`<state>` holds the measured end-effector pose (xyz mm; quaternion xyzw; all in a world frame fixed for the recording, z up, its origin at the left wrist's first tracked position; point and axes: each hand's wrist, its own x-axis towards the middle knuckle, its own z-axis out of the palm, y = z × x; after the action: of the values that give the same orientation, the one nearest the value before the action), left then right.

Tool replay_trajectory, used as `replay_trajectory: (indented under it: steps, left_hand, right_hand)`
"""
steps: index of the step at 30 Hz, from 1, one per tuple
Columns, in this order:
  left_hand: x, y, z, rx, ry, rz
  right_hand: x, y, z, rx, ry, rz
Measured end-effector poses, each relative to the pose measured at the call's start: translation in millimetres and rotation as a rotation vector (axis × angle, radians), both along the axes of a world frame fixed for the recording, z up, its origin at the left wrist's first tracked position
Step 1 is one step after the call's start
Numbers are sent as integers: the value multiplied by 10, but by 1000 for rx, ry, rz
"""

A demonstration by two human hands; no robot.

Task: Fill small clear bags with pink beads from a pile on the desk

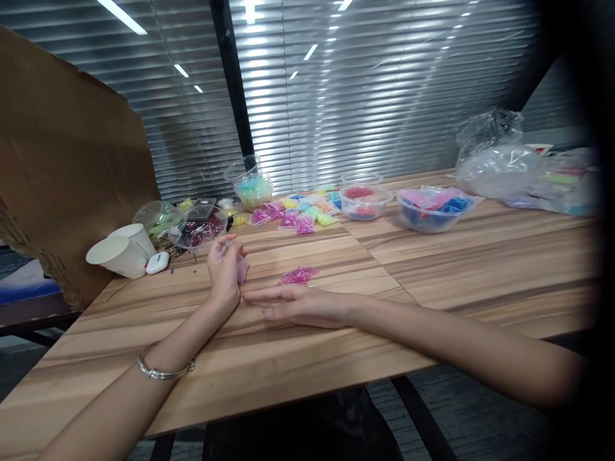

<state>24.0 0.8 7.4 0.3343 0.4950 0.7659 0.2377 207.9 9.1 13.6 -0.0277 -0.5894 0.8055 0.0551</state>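
Note:
A loose pile of magenta beads (298, 276) lies on the wooden table in front of me. My left hand (224, 269), with a silver bracelet on the wrist, is closed round a small clear bag (242, 269) that shows some pink inside. Just on the near side of the beads, my right hand (300, 305) rests edge-down at the tabletop, its fingers stretched out toward my left wrist. Nothing is seen in its grip.
Small bags of coloured beads (304, 224) lie farther back. Behind stand clear bowls of beads (366, 203) and coloured bags (432, 214). Paper cups (113, 256), a white earphone case (157, 262) and a cardboard sheet (72, 147) are at left; plastic bags (504, 166) at right.

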Motion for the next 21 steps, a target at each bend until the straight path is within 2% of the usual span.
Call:
replay_trajectory:
  steps: [7,10,12,15,18,21]
  left_hand:
    - [0,-9,4,31,-4,7]
    - [-21,10,-12,3,-13,29]
    - [-34,17,-23,-13,-15,31]
    - [-45,15,-37,-13,-14,22]
    - [-51,12,-50,-9,-12,35]
    - [-51,14,-56,-11,-8,38]
  right_hand:
    - [-66,151,-92,34,13,-370]
    - [-83,172,-112,-2,4,-501]
    - [-81,165,-96,-39,31,-533]
    - [-39,178,-17,-33,195,-527]
    - [41,271,82,164,357,-648]
    - [106,431,98,544,336,-907]
